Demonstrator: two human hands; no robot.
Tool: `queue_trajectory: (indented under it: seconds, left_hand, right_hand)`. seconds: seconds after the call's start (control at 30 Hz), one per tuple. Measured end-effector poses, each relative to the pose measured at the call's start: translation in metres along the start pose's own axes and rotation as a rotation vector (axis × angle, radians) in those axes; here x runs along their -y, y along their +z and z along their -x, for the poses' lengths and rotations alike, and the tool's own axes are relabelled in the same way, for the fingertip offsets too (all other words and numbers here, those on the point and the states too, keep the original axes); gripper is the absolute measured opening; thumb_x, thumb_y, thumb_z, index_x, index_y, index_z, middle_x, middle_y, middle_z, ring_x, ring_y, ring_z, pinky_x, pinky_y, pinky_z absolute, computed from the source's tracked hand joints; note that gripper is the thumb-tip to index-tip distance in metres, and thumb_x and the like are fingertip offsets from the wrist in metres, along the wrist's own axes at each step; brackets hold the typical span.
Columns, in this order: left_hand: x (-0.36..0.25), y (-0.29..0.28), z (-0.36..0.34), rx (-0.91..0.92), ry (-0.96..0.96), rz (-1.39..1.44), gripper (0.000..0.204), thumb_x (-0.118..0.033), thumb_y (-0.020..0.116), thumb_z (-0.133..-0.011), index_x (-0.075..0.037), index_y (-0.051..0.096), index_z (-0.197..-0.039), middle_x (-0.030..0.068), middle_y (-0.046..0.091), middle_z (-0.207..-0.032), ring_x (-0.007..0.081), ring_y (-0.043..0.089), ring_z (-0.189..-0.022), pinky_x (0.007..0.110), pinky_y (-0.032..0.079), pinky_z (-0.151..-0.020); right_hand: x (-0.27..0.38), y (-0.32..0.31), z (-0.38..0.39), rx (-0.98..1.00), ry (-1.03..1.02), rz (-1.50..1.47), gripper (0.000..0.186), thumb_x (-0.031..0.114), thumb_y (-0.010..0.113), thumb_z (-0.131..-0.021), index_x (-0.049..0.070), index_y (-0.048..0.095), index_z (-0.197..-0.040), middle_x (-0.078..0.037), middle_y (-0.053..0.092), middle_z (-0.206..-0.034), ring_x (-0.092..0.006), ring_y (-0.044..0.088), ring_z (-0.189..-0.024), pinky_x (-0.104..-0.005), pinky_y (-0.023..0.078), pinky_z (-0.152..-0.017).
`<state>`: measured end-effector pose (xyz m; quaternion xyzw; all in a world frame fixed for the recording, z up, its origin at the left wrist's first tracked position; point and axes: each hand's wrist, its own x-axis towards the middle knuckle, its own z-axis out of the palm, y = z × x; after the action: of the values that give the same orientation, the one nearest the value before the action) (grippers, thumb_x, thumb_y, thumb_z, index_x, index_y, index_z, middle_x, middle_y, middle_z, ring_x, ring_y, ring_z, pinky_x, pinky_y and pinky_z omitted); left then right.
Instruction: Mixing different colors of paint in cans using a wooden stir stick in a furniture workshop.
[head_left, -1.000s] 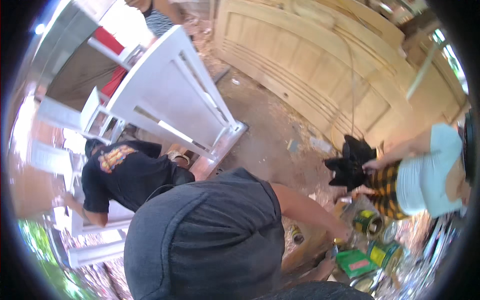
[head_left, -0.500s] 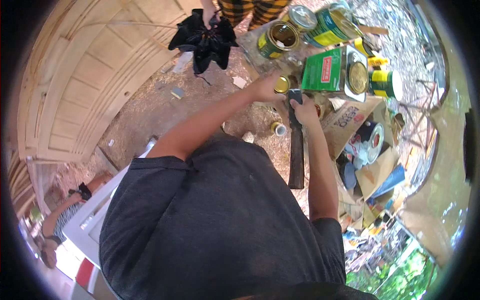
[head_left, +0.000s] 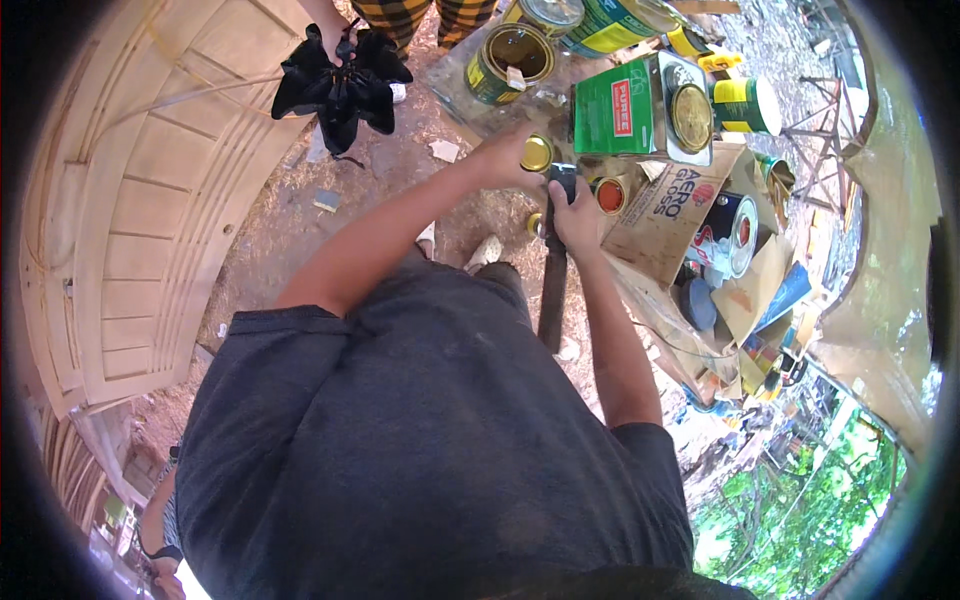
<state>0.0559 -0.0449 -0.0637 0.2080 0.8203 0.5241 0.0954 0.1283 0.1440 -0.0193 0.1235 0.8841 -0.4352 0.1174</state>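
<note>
Fingers of my left hand (head_left: 503, 158) are curled at a small gold-lidded can (head_left: 536, 152), gripping its side. My right hand (head_left: 576, 218) grips the upper end of a long dark flat tool (head_left: 553, 300), whose top touches or sits very near that can; which, I cannot tell exactly. Just right of the hands stands a small open can with orange-red contents (head_left: 609, 196). Above it are a large green rectangular tin (head_left: 596, 115) and an open yellow-and-green can (head_left: 500, 75).
Cardboard and more cans (head_left: 730, 235) crowd the right side. A person in checked trousers (head_left: 400, 18) stands beyond a black petal-shaped object (head_left: 340, 80). Pale wooden door panels (head_left: 140, 230) lean at left. Another person (head_left: 165, 510) is at lower left. Scraps litter the ground (head_left: 330, 200).
My view has swung from the white frames and workers to the cans. Since half a second ago my hands, with can and tool, appear slightly higher and further left in the picture.
</note>
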Motion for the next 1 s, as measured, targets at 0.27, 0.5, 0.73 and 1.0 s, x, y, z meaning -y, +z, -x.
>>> queue_trajectory:
  seconds: [0.27,0.5,0.73,1.0]
  left_hand:
    - [0.001,-0.007,-0.013,0.060,0.045,-0.066,0.079,-0.040,0.086,-0.066,-0.003,0.050,-0.126,0.0202,0.062,-0.116,0.0350,0.060,-0.112,0.042,0.047,-0.095]
    - [-0.012,0.000,-0.020,-0.031,0.108,-0.056,0.072,-0.034,0.081,-0.075,-0.003,0.048,-0.131,0.0219,0.058,-0.121,0.0376,0.057,-0.115,0.044,0.046,-0.098]
    - [-0.043,0.007,-0.035,-0.073,0.177,-0.562,0.073,-0.043,0.068,-0.081,0.004,0.049,-0.134,0.0236,0.052,-0.130,0.0424,0.052,-0.119,0.049,0.046,-0.098]
    - [-0.037,0.023,-0.035,-0.114,0.154,-0.488,0.064,-0.037,0.068,-0.082,0.006,0.053,-0.128,0.0238,0.053,-0.120,0.0417,0.049,-0.115,0.053,0.040,-0.099]
  right_hand:
    - [-0.036,0.032,-0.007,-0.198,-0.278,-0.287,0.033,0.026,0.064,-0.095,0.002,0.061,-0.117,-0.013,0.068,-0.098,-0.0205,0.063,-0.089,-0.0354,0.050,-0.083]
    - [0.023,0.001,0.016,-0.285,-0.018,-0.126,0.032,0.023,0.064,-0.093,0.002,0.061,-0.117,-0.018,0.068,-0.093,-0.0283,0.067,-0.086,-0.0381,0.051,-0.079]
    - [0.056,-0.091,0.083,-0.427,-0.010,0.017,0.042,0.024,0.068,-0.090,0.002,0.061,-0.125,-0.024,0.069,-0.106,-0.0373,0.069,-0.097,-0.0425,0.052,-0.085]
    - [0.032,-0.239,0.109,-0.473,0.015,0.196,0.046,0.022,0.073,-0.086,0.001,0.064,-0.126,-0.015,0.073,-0.098,-0.0182,0.067,-0.088,-0.0332,0.050,-0.082]
